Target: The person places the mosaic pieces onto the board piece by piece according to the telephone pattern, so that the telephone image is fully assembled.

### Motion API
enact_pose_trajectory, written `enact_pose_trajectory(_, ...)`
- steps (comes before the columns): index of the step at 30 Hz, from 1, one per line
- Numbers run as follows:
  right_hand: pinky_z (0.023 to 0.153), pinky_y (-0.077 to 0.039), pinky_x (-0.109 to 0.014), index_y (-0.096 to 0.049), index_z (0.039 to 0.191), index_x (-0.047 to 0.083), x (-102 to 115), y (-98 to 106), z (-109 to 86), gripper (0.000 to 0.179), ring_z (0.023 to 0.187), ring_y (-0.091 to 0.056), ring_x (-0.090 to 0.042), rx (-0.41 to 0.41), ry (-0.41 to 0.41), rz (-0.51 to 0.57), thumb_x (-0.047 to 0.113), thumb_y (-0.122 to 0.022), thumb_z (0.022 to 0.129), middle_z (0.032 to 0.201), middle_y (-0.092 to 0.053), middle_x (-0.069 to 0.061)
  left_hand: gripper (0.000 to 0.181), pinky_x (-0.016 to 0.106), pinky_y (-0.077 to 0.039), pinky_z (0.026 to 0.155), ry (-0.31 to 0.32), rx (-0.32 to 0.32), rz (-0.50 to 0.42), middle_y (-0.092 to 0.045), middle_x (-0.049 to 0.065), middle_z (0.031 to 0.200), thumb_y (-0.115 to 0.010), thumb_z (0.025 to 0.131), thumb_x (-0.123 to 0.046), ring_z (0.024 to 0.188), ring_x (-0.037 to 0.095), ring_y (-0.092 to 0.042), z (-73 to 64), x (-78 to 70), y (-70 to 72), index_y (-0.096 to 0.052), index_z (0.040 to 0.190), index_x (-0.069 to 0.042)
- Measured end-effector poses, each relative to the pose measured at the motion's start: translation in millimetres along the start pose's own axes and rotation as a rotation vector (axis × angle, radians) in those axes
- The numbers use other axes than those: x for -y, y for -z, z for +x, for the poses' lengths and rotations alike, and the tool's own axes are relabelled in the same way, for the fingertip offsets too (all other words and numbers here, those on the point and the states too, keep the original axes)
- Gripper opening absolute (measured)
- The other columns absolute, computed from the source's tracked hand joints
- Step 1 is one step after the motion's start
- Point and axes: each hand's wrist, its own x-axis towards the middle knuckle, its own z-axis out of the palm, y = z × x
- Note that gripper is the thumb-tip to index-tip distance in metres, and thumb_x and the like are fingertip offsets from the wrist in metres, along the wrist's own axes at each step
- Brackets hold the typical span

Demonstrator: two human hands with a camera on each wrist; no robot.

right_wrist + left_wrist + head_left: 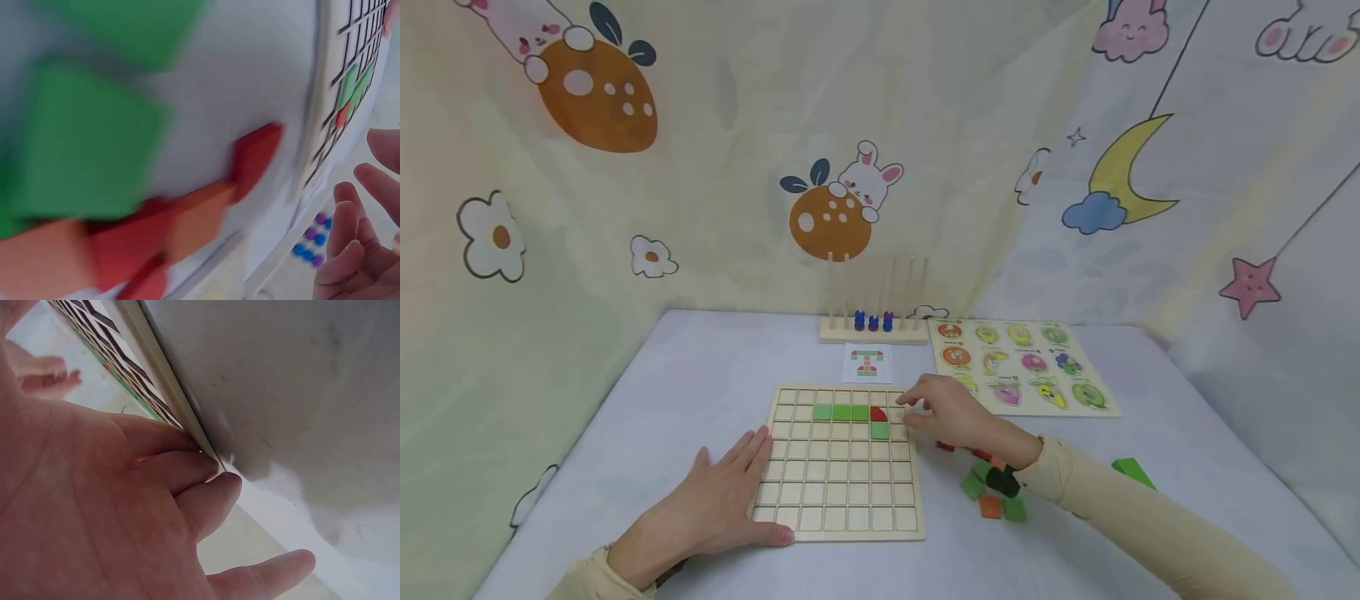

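A wooden grid board (820, 471) lies flat in the head view. Green squares (851, 412) form a row near its top, ending at a red quarter-round tile (877, 414). Directly below the red one is a light green square (880, 431). My left hand (722, 500) rests at the board's left side, thumb on the lower edge; its fingertips touch the rim (172, 394) in the left wrist view. Over the upper right corner hovers my right hand (955, 412). Thumb and forefinger are apart with nothing between them, and the right wrist view shows loosely bent fingers (347, 215).
Loose green tiles (1014, 510), an orange tile (990, 506) and red tiles (256, 159) lie right of the board. Behind it are a pattern card (867, 367), a peg stand (872, 335) with beads, and a fruit puzzle board (977, 358). A green block (1133, 472) sits far right.
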Motion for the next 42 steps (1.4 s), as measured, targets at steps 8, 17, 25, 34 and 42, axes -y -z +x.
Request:
enact_pose_trajectory(8,0.060,-0.045,-0.020,-0.080,0.111,0.007,-39,4,-41.7,0.026,0.074,-0.054,-0.008,0.018,-0.022,0.044,0.015,-0.081,0.087,0.097,-0.074,-0.002,0.138,0.084,-0.024,0.106,0.001,0.016,-0.003,-0.021,0.020,0.170,-0.062,0.067,-0.092,0.157,0.040,-0.027,0.3,2.2,-0.6,-0.028,0.159,0.004)
enact_pose_trajectory(17,0.067,-0.048,-0.019,-0.079,0.115,0.007,-45,1,-55.8,0.028,0.085,-0.057,-0.011,0.041,0.043,0.019,0.013,-0.081,0.087,0.098,-0.070,0.000,0.138,0.084,-0.025,0.105,0.002,0.011,0.008,-0.022,0.020,0.170,-0.062,0.066,-0.093,0.156,0.039,-0.029,0.7,1.1,-0.8,-0.028,0.159,0.003)
enact_pose_trajectory(25,0.071,-0.051,-0.019,-0.080,0.113,0.007,-47,-3,-55.5,0.026,0.086,-0.059,-0.010,0.027,0.040,-0.014,0.010,-0.080,0.088,0.098,-0.072,0.000,0.138,0.084,-0.024,0.105,-0.003,0.005,-0.005,-0.022,0.020,0.170,-0.062,0.066,-0.092,0.156,0.039,-0.028,0.4,1.2,-1.2,-0.027,0.160,0.003)
enact_pose_trajectory(34,0.065,-0.047,-0.018,-0.080,0.110,0.004,-40,-3,-52.8,0.022,0.080,-0.054,-0.005,0.008,0.047,-0.019,0.010,-0.080,0.088,0.093,-0.072,0.000,0.138,0.084,-0.024,0.105,0.002,0.004,-0.002,-0.022,0.019,0.171,-0.063,0.066,-0.092,0.156,0.039,-0.028,0.5,1.6,-1.5,-0.028,0.159,0.003)
enact_pose_trajectory(42,0.063,-0.044,-0.019,-0.079,0.112,0.004,-16,-1,-37.5,0.024,0.077,-0.054,-0.006,0.007,0.056,-0.021,0.011,-0.079,0.089,0.095,-0.073,-0.002,0.138,0.084,-0.025,0.106,0.001,0.002,-0.002,-0.021,0.018,0.171,-0.061,0.067,-0.093,0.157,0.038,-0.027,-0.3,1.3,-1.1,-0.027,0.160,0.002)
